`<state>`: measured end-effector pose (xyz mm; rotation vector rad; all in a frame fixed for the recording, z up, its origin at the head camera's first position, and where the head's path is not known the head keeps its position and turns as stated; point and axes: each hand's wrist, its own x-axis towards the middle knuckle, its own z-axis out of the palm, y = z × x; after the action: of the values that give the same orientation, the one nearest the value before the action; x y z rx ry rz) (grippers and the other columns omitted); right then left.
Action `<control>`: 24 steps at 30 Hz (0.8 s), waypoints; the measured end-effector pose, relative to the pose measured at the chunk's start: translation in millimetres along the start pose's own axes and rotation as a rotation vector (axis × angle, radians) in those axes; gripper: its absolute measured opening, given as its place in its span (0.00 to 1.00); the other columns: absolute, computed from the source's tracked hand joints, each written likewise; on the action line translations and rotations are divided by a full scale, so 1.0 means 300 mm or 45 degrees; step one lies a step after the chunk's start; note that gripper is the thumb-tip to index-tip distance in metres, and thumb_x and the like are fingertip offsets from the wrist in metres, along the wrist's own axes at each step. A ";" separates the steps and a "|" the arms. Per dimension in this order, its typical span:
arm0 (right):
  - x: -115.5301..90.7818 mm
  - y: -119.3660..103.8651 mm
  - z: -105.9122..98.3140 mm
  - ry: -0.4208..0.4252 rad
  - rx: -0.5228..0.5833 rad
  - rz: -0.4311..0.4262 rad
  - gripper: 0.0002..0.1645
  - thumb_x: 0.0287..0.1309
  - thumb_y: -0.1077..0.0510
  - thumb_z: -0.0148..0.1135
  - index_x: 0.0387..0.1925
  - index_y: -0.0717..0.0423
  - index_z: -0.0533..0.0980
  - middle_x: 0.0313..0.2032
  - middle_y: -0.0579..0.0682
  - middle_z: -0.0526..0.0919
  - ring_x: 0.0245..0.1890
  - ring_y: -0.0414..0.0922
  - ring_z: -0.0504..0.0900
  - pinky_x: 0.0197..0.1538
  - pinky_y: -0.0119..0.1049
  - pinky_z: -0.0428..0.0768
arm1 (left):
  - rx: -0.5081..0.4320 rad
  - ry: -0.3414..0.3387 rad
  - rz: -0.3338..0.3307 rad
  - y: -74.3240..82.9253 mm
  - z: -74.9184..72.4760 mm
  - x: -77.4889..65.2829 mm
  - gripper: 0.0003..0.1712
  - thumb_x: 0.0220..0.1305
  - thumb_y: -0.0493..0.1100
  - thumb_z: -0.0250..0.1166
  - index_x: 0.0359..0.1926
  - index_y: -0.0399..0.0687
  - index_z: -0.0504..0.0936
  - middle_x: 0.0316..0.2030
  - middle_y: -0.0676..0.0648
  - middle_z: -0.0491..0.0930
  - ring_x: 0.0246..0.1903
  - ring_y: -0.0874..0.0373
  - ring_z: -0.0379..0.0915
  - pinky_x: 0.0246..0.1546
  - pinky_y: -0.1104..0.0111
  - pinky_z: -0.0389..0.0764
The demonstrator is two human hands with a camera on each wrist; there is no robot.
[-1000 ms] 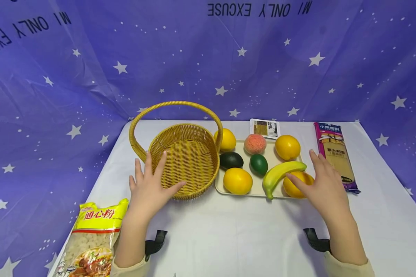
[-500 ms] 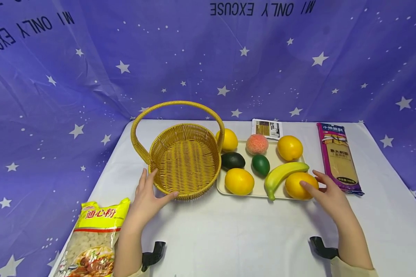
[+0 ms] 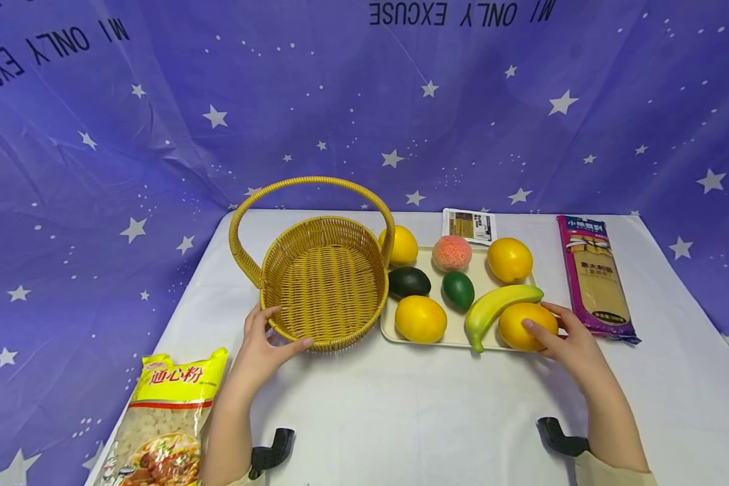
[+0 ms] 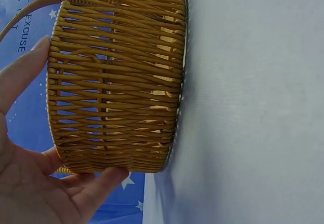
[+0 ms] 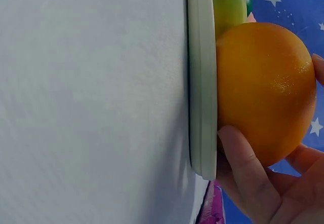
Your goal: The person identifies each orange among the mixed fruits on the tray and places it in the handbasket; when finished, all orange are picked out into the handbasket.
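Note:
My left hand [image 3: 261,351] grips the front left edge of a round wicker basket [image 3: 331,290] with a tall arched handle. In the left wrist view, the thumb lies at the basket's rim and the other fingers wrap its woven side [image 4: 116,82]. Nothing lies inside the basket. At the front right corner of a cream tray [image 3: 454,329], my right hand [image 3: 574,347] holds an orange [image 3: 519,329] between thumb and fingers. That orange still sits on the tray, as the right wrist view shows. A banana [image 3: 489,312] lies just left of it.
Also on or by the tray are yellow-orange fruits [image 3: 421,319], a pink bumpy ball [image 3: 452,254], a dark avocado [image 3: 409,282] and a small green fruit [image 3: 458,290]. A white packet [image 3: 469,225] lies behind, a spaghetti pack [image 3: 598,280] right, a macaroni bag [image 3: 164,418] front left.
Both hands were spread above the table; they have come down. The left now takes hold of the basket edge, and the right has closed round the front right orange. Basket and fruit look unmoved.

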<state>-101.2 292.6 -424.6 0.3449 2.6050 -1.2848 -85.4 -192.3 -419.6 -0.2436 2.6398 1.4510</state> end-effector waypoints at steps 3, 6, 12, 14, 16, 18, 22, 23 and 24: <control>0.002 0.004 0.004 0.032 0.043 0.016 0.54 0.53 0.29 0.55 0.71 0.55 0.51 0.63 0.68 0.58 0.53 0.60 0.67 0.37 0.29 0.80 | -0.026 0.003 -0.003 -0.003 0.002 0.002 0.54 0.44 0.59 0.74 0.66 0.44 0.56 0.71 0.37 0.29 0.64 0.39 0.53 0.64 0.53 0.60; 0.003 0.009 0.008 0.059 0.076 0.035 0.54 0.51 0.29 0.56 0.70 0.55 0.52 0.62 0.68 0.58 0.52 0.59 0.68 0.35 0.26 0.80 | -0.022 0.000 -0.007 -0.001 0.001 0.001 0.54 0.44 0.59 0.74 0.66 0.44 0.56 0.71 0.38 0.29 0.65 0.39 0.52 0.64 0.54 0.60; 0.000 0.014 0.007 0.071 0.127 0.066 0.55 0.49 0.28 0.58 0.70 0.54 0.54 0.63 0.67 0.58 0.52 0.58 0.68 0.36 0.27 0.81 | -0.012 -0.005 -0.016 0.002 0.000 -0.002 0.53 0.45 0.58 0.74 0.66 0.43 0.56 0.71 0.38 0.29 0.66 0.39 0.50 0.64 0.53 0.59; -0.005 0.013 0.003 0.076 0.149 0.055 0.53 0.50 0.29 0.57 0.69 0.54 0.55 0.63 0.66 0.59 0.53 0.56 0.68 0.36 0.27 0.81 | -0.016 -0.008 -0.019 0.001 0.001 -0.003 0.53 0.45 0.58 0.74 0.66 0.43 0.55 0.71 0.38 0.29 0.66 0.38 0.50 0.64 0.53 0.59; -0.012 0.008 -0.005 0.079 0.175 0.023 0.50 0.53 0.31 0.57 0.69 0.54 0.55 0.63 0.65 0.60 0.52 0.54 0.68 0.37 0.28 0.81 | -0.025 -0.010 -0.018 0.000 0.002 -0.003 0.53 0.46 0.57 0.74 0.66 0.43 0.55 0.71 0.38 0.29 0.66 0.38 0.50 0.64 0.53 0.60; -0.017 -0.002 -0.012 0.081 0.201 -0.018 0.48 0.55 0.33 0.57 0.68 0.54 0.56 0.62 0.63 0.60 0.50 0.51 0.69 0.38 0.28 0.81 | -0.021 -0.005 -0.015 -0.001 0.003 -0.002 0.53 0.45 0.57 0.74 0.66 0.43 0.55 0.71 0.37 0.29 0.66 0.38 0.50 0.64 0.53 0.60; -0.023 -0.038 -0.019 0.076 0.243 -0.092 0.44 0.57 0.37 0.57 0.68 0.53 0.58 0.63 0.62 0.60 0.47 0.45 0.70 0.39 0.27 0.81 | -0.028 0.002 -0.004 -0.002 0.003 -0.001 0.53 0.45 0.55 0.74 0.65 0.42 0.56 0.71 0.37 0.30 0.66 0.39 0.50 0.65 0.54 0.59; -0.024 -0.049 -0.018 0.075 0.246 -0.104 0.43 0.57 0.37 0.57 0.68 0.52 0.58 0.63 0.62 0.61 0.48 0.45 0.70 0.39 0.26 0.80 | -0.030 0.002 -0.002 -0.002 0.003 0.000 0.53 0.45 0.55 0.75 0.65 0.42 0.56 0.71 0.37 0.30 0.66 0.39 0.49 0.65 0.54 0.59; -0.023 -0.061 -0.016 0.072 0.253 -0.121 0.43 0.58 0.38 0.58 0.68 0.53 0.58 0.63 0.62 0.61 0.48 0.45 0.70 0.39 0.26 0.80 | -0.032 0.001 0.001 -0.003 0.004 0.000 0.53 0.45 0.55 0.75 0.65 0.42 0.56 0.71 0.37 0.30 0.66 0.39 0.49 0.65 0.54 0.59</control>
<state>-100.6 284.9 -406.0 0.2971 2.5729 -1.5934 -85.3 -191.8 -420.9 -0.2458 2.6233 1.4856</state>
